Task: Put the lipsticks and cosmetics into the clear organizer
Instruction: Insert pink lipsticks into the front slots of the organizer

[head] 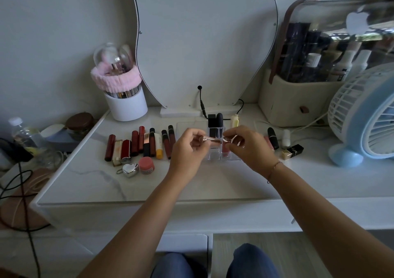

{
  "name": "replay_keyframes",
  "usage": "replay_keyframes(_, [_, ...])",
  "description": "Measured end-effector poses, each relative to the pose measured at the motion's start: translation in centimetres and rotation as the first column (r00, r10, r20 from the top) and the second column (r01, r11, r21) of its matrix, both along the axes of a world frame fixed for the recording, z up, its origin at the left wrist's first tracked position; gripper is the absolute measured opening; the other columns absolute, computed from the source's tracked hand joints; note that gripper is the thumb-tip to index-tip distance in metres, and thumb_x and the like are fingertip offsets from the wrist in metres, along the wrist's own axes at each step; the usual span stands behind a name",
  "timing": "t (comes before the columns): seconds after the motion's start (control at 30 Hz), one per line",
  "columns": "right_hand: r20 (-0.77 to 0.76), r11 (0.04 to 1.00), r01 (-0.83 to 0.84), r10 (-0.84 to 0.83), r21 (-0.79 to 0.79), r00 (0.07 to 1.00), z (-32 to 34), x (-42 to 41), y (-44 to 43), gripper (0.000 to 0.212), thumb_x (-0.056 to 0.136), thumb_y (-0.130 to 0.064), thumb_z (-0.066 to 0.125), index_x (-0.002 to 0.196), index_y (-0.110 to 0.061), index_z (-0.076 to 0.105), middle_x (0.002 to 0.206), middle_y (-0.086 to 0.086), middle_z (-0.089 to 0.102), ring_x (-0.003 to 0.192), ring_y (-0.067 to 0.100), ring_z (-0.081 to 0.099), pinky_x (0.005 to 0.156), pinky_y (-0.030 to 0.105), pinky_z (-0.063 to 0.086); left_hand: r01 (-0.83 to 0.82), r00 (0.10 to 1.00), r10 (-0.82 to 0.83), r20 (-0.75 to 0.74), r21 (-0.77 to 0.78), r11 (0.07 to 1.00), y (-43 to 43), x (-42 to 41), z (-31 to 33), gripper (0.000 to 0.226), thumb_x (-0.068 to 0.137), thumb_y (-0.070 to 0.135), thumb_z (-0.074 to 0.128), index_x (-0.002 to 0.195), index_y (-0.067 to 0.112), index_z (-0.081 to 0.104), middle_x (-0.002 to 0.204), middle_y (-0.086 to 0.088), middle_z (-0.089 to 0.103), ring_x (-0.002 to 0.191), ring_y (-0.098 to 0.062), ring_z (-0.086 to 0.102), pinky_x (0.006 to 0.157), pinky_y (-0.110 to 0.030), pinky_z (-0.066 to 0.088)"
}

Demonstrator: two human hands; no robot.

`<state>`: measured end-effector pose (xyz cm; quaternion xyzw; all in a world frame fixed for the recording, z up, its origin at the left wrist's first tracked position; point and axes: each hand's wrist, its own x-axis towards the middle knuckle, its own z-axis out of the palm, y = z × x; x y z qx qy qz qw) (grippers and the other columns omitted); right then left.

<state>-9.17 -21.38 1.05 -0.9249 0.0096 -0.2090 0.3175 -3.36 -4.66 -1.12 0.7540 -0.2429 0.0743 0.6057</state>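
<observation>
The clear organizer (215, 155) stands mid-table, with two black lipsticks (215, 120) upright in its back slots and a pink item low in a front slot. My left hand (187, 149) and my right hand (249, 147) both pinch a slim rose-gold lip gloss tube (210, 139), held level just in front of the organizer. A row of several red and dark lipsticks (140, 144) lies to the left, with a pink jar (146, 165) and a silver heart case (129, 169) in front. To the right lie a black lipstick (273, 138) and a black-and-gold lipstick (293, 151).
A white brush cup with a pink band (125, 103) stands back left, a mirror base (183, 111) with a black cable behind the organizer. A beige cosmetic case (298, 100) and a blue fan (362, 117) fill the right. Bottles and cables sit off the left edge.
</observation>
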Motion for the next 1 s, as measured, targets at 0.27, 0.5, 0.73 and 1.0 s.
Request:
replay_keyframes(0.27, [0.054, 0.975, -0.084, 0.074, 0.204, 0.996, 0.9, -0.6, 0.6, 0.028, 0.084, -0.019, 0.067, 0.112, -0.019, 0.065, 0.088, -0.006, 0.067, 0.074, 0.002, 0.059, 0.067, 0.009, 0.047, 0.068, 0.966, -0.134, -0.22, -0.286, 0.956, 0.0, -0.5, 0.0, 0.017, 0.082, 0.013, 0.067, 0.089, 0.028, 0.062, 0.094, -0.001, 0.072, 0.089, -0.019, 0.07, 0.075, -0.021, 0.054])
replay_keyframes(0.5, [0.067, 0.891, -0.123, 0.104, 0.436, 0.992, 1.9, -0.1, 0.4, 0.018, 0.084, -0.016, 0.066, 0.102, -0.016, 0.068, 0.092, 0.012, 0.072, 0.087, 0.028, 0.068, 0.083, 0.034, 0.057, 0.073, 0.992, -0.082, -0.096, -0.091, 0.993, 0.1, -0.7, 0.0, 0.017, 0.081, 0.018, 0.07, 0.096, 0.023, 0.065, 0.095, 0.007, 0.071, 0.089, -0.004, 0.065, 0.077, -0.014, 0.05])
replay_keyframes(0.73, [0.071, 0.999, -0.036, 0.034, 0.029, 0.997, 2.1, 0.7, 0.7, 0.021, 0.084, -0.015, 0.067, 0.105, -0.016, 0.069, 0.085, -0.01, 0.064, 0.07, -0.001, 0.056, 0.068, 0.01, 0.045, -0.148, 0.948, 0.056, 0.314, 0.277, 0.949, 0.8, -0.7, -1.6, 0.017, 0.077, 0.009, 0.071, 0.094, 0.013, 0.071, 0.089, -0.003, 0.071, 0.088, -0.016, 0.062, 0.08, -0.03, 0.049])
replay_keyframes(1.0, [0.057, 0.989, -0.073, 0.081, -0.128, 0.995, 1.7, 1.0, 2.1, 0.023, 0.084, -0.012, 0.067, 0.106, -0.01, 0.071, 0.101, 0.004, 0.066, 0.08, 0.012, 0.057, 0.076, 0.021, 0.048, -0.158, 0.937, 0.04, 0.347, 0.318, 0.935, 0.7, -0.8, -1.6, 0.018, 0.078, 0.002, 0.067, 0.093, 0.01, 0.071, 0.09, -0.007, 0.071, 0.088, -0.021, 0.062, 0.079, -0.039, 0.05])
